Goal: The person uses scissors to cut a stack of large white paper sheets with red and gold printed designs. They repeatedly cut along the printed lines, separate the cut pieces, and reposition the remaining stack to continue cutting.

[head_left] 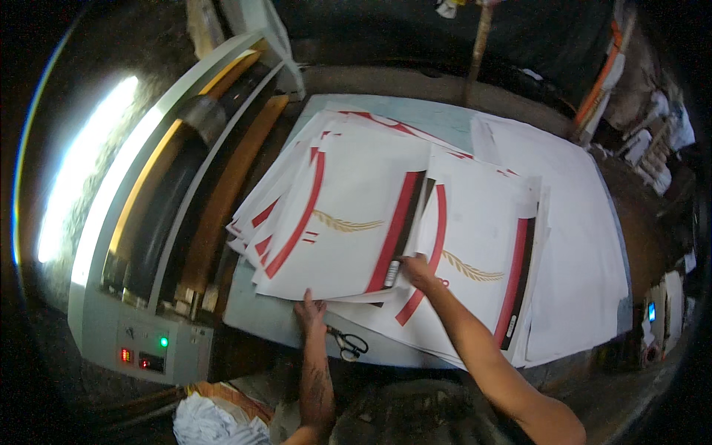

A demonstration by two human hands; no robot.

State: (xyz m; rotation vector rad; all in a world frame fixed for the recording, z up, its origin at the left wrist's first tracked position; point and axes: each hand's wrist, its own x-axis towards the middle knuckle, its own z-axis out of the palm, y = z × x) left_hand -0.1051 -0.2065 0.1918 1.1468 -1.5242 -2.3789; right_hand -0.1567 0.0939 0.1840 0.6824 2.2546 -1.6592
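Note:
A flat white printed sheet (348,185), possibly an empty sack, lies on top of the left stack, with a red curved band, a golden wheat ear and a red and dark side strip. At its near edge is my left hand (310,310), fingers apart and touching the border. My right hand (417,271) has its fingers curled at the sheet's near right corner and appears to grip it. Under my right forearm spreads a second stack of matching printed sheets (475,222). Black-handled scissors (348,343) lie on the table just right of my left wrist.
The light blue table (259,311) carries both stacks and a pile of plain white sheets (571,259) on the right. Close on the left stands a grey roller machine (178,222) with lit indicators. Bundled white material (215,421) sits below at the lower left.

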